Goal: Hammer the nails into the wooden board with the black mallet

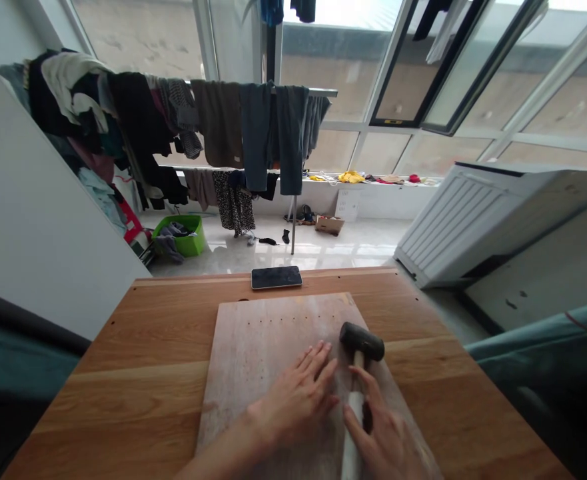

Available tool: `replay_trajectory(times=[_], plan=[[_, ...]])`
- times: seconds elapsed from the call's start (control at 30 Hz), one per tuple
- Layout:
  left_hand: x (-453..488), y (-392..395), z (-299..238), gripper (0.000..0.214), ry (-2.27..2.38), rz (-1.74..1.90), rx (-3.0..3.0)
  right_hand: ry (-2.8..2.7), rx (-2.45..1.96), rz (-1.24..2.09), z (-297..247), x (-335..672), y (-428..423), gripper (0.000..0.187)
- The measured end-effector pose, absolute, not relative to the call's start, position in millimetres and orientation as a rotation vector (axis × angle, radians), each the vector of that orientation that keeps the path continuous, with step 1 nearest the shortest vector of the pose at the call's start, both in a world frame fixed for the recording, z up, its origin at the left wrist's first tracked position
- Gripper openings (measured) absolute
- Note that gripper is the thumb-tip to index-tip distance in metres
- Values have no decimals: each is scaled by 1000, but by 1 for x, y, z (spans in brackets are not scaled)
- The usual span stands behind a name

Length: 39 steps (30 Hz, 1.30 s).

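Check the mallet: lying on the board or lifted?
Lying down: the mallet head rests on the board, right hand on its handle.

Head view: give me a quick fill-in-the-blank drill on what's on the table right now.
1. The left hand lies with its palm ____ on the pale rectangular wooden board.
2. The right hand touches the pale ____ of the black-headed rubber mallet.
3. The dark flat phone lies at the ____ edge of the brown wooden table.

Missing words: down; handle; far.
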<state>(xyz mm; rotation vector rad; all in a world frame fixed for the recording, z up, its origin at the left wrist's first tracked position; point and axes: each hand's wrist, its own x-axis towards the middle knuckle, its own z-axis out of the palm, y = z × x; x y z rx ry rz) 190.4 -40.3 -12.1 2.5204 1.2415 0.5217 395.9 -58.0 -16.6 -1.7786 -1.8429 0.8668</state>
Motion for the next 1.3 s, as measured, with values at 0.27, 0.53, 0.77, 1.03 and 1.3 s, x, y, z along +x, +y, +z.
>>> replay_trajectory(times=[0.27, 0.53, 0.77, 1.03, 1.3], plan=[[152, -42, 17, 12, 1511, 585, 2286, -1611, -1681, 788, -33, 425, -65, 64], [146, -66, 30, 11, 1549, 181, 2347, -1927, -1755, 674, -36, 434, -54, 59], [160, -59, 26, 12, 1662, 4, 2358, -1942, -1808, 684, -35, 433, -51, 64], [153, -49, 35, 23, 1570, -102, 2447, -1925, -1769, 747, -22, 430, -45, 58], [156, 34, 31, 12, 1382, 705, 2036, -1833, -1775, 735, -23, 431, -44, 56]])
